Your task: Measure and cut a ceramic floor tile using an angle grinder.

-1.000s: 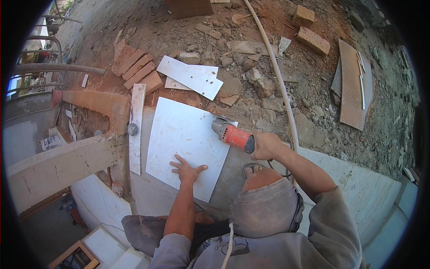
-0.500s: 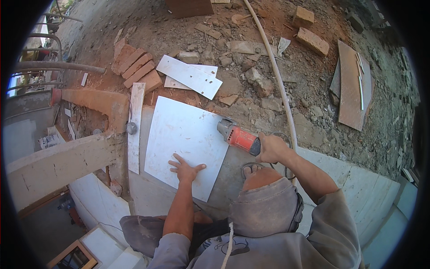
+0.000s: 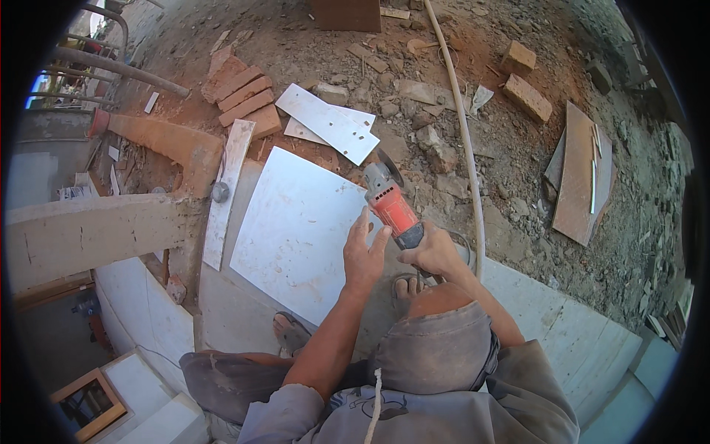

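Observation:
My right hand [image 3: 430, 251] is wrapped round the black rear end of a red and grey angle grinder [image 3: 393, 207]. The grinder is tilted, with its dark disc edge-on beside the far right corner of a large white tile [image 3: 296, 222]. Close to the grinder's red body is my left hand [image 3: 364, 254], thumb and fingers apart; I cannot tell if the fingertips touch it. The tile lies flat in front of me, marked with dusty smudges.
Two cut white tile pieces [image 3: 329, 122] lie beyond, beside stacked red bricks [image 3: 248, 96]. A narrow white strip [image 3: 229, 192] runs along the tile's left. A pale hose [image 3: 464, 140] crosses the rubble. Brown tiles [image 3: 577, 174] and loose bricks [image 3: 526, 98] lie on the right.
My left hand has lifted off the white tile and moved right to beside the angle grinder. The grinder has turned, bringing its disc into view. The tile appears slightly rotated.

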`<state>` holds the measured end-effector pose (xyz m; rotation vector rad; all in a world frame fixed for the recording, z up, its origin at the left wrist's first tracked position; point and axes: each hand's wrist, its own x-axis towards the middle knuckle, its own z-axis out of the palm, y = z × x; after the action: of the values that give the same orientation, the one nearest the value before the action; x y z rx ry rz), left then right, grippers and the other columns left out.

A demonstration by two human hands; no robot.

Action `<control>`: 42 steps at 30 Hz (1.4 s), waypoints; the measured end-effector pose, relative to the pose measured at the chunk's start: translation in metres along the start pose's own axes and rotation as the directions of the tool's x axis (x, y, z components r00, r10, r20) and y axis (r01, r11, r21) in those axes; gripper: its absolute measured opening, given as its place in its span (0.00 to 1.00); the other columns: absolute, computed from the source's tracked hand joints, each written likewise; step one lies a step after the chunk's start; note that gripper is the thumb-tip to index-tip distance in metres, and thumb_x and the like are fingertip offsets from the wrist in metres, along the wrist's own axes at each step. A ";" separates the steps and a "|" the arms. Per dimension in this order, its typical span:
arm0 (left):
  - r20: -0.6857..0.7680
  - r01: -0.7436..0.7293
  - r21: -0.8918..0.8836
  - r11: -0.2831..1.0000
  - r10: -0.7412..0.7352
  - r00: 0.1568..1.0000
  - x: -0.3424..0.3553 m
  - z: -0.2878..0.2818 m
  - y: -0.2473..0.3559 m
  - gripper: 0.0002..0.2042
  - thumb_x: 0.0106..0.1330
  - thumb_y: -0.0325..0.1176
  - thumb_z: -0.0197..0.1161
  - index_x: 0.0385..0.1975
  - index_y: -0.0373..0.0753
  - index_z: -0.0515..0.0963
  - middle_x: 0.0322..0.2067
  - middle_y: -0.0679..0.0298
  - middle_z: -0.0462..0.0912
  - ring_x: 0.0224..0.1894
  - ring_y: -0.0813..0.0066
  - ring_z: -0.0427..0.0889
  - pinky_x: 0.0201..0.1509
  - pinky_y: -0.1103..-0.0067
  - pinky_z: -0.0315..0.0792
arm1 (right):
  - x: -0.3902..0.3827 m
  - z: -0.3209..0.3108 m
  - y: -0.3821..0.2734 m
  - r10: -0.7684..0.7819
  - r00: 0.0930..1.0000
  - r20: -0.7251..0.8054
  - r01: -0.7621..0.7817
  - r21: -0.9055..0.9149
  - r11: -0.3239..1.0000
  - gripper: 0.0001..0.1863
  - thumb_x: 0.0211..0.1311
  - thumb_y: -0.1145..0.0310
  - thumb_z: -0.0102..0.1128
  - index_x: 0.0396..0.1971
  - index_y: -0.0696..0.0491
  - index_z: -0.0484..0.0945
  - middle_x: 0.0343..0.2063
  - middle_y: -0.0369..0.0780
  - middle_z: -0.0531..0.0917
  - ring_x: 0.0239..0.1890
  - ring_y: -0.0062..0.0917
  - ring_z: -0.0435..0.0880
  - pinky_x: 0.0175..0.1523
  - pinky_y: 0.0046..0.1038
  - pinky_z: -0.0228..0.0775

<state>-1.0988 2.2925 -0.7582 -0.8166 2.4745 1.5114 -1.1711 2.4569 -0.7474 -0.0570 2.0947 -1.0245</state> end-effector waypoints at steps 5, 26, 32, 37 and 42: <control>-0.087 -0.047 -0.218 0.975 0.029 0.996 0.001 0.015 0.007 0.32 0.67 0.33 0.62 0.65 0.21 0.57 0.61 0.45 0.69 0.61 0.63 0.73 0.62 0.74 0.68 | -0.011 -0.004 -0.011 -0.059 0.998 -0.032 0.058 -0.026 0.998 0.39 0.31 0.58 0.72 0.45 0.66 0.71 0.32 0.57 0.83 0.38 0.50 0.83 0.45 0.38 0.75; 0.178 0.266 -0.447 0.854 -0.206 0.962 0.008 0.040 0.038 0.23 0.60 0.38 0.71 0.50 0.29 0.73 0.46 0.57 0.80 0.46 0.71 0.81 0.53 0.77 0.73 | -0.015 0.005 -0.003 -0.153 0.966 -0.209 0.127 -0.131 0.983 0.27 0.43 0.60 0.65 0.39 0.64 0.70 0.30 0.53 0.82 0.34 0.48 0.83 0.40 0.44 0.75; 0.204 0.231 -0.720 0.655 -0.119 0.972 0.020 0.011 -0.001 0.26 0.57 0.38 0.73 0.50 0.31 0.71 0.43 0.61 0.80 0.43 0.74 0.80 0.49 0.79 0.73 | -0.007 0.032 -0.020 -0.285 0.933 -0.220 0.250 -0.174 0.952 0.30 0.43 0.57 0.67 0.40 0.64 0.67 0.32 0.55 0.81 0.35 0.49 0.83 0.41 0.43 0.75; 0.261 0.219 -0.687 0.692 -0.045 0.964 0.011 0.038 0.028 0.25 0.59 0.39 0.70 0.52 0.32 0.71 0.45 0.60 0.79 0.46 0.75 0.78 0.52 0.78 0.70 | -0.020 -0.008 -0.021 -0.132 0.972 -0.193 0.154 0.102 0.983 0.36 0.38 0.58 0.73 0.44 0.63 0.66 0.34 0.54 0.82 0.37 0.43 0.85 0.41 0.37 0.76; 0.320 0.211 -0.730 0.650 0.052 0.946 -0.002 0.026 0.013 0.30 0.63 0.44 0.66 0.58 0.28 0.68 0.53 0.53 0.76 0.56 0.69 0.75 0.61 0.75 0.67 | -0.012 0.012 -0.009 -0.102 0.976 -0.190 0.138 0.186 0.973 0.37 0.36 0.59 0.74 0.47 0.62 0.68 0.34 0.52 0.82 0.37 0.39 0.85 0.42 0.34 0.75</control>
<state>-1.1081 2.3198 -0.7594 -0.6693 1.4886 2.4531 -1.1571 2.4474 -0.7376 0.0084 2.1587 -1.3521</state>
